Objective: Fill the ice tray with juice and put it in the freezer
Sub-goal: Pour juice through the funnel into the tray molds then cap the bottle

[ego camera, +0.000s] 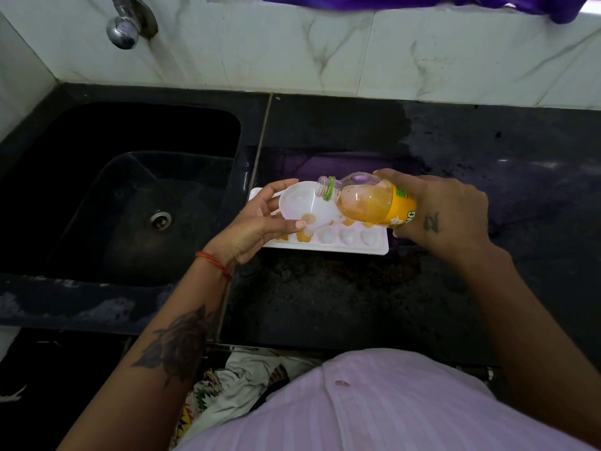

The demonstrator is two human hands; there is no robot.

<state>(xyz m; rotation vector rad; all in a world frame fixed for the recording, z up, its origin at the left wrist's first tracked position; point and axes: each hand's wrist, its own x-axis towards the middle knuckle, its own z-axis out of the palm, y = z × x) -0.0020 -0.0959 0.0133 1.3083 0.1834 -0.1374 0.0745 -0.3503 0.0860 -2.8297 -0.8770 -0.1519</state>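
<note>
1. Right now the right hand grips a juice bottle around its yellow label, fingers curled round the body.
2. The bottle is tipped nearly flat, its open neck with a green ring pointing left over a white funnel.
3. Orange juice sits in the lower part of the bottle; the upper part near the neck looks clear.
4. The left hand holds the funnel, thumb on its near rim and fingers at its far side, tilting it above the ice tray.
5. A small pool of juice lies at the bottom of the funnel.
6. The white ice tray lies flat on the black worktop, just beside the sink's right edge and well back from the front edge.
7. Its near-left pockets hold orange juice; three pockets at the near right look pale and unfilled. The far row is mostly hidden by the bottle and funnel.
8. The dark sink lies to the left, with a chrome tap on the marble wall above it.
9. A red thread circles the left wrist.
</note>
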